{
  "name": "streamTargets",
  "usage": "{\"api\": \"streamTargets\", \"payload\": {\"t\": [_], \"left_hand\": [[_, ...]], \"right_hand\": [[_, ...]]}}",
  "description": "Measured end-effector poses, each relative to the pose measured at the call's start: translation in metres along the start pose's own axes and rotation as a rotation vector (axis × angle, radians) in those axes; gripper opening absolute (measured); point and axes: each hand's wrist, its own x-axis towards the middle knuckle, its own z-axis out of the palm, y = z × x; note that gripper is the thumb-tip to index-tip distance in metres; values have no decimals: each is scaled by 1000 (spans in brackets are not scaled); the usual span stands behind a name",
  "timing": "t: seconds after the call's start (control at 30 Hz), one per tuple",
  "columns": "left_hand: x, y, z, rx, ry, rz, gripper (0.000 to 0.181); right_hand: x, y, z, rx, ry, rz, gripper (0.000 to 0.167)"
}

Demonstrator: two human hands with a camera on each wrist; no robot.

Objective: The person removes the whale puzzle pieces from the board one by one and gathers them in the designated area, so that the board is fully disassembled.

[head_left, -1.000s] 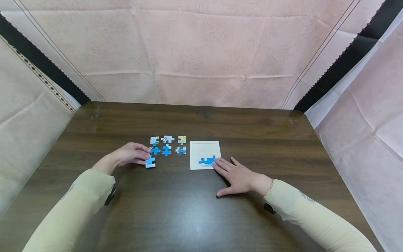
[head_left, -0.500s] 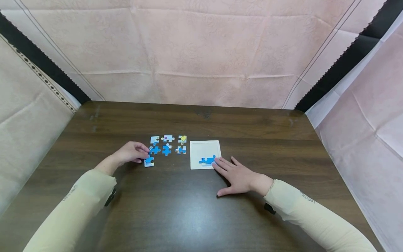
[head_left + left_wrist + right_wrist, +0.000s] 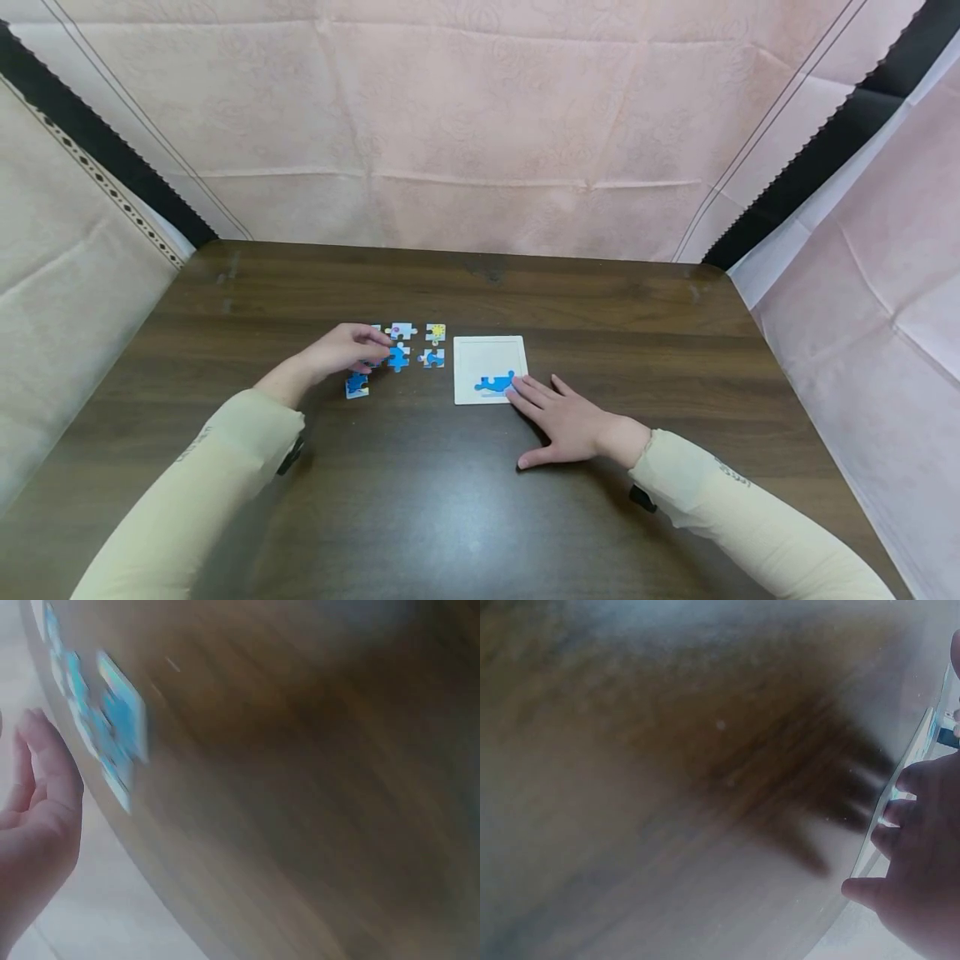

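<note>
My left hand is held over the left side of a group of jigsaw puzzle pieces, hiding part of it. Its fingers are loosely bent, and nothing shows between them in the left wrist view. Close to its fingertips lies a blue puzzle piece; another blue and white puzzle piece is below the hand. My right hand is spread flat, fingertips resting on the lower right corner of a white puzzle tray. Joined blue puzzle pieces lie along the tray's bottom, partly covered by those fingertips.
More loose puzzle pieces sit between the left hand and the tray, among them one with a yellow pattern and a blue and white one. Everything lies on a dark wooden table, with pale cloth hanging behind it.
My left hand has left the lower left puzzle piece, which first shifted slightly left, and moved up and right over the other pieces. The right hand has stayed still.
</note>
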Motion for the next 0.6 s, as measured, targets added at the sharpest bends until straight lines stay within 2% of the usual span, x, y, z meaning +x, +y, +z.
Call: {"api": "streamTargets", "payload": {"t": [0.2, 0.37, 0.6], "left_hand": [[16, 24, 30, -69, -91, 28, 40], [23, 42, 56, -77, -169, 50, 40], [32, 53, 80, -61, -213, 25, 40]], "right_hand": [[0, 0, 0, 4, 4, -2, 94], [0, 1, 1, 12, -1, -2, 94], [1, 1, 2, -7, 14, -15, 94]]}}
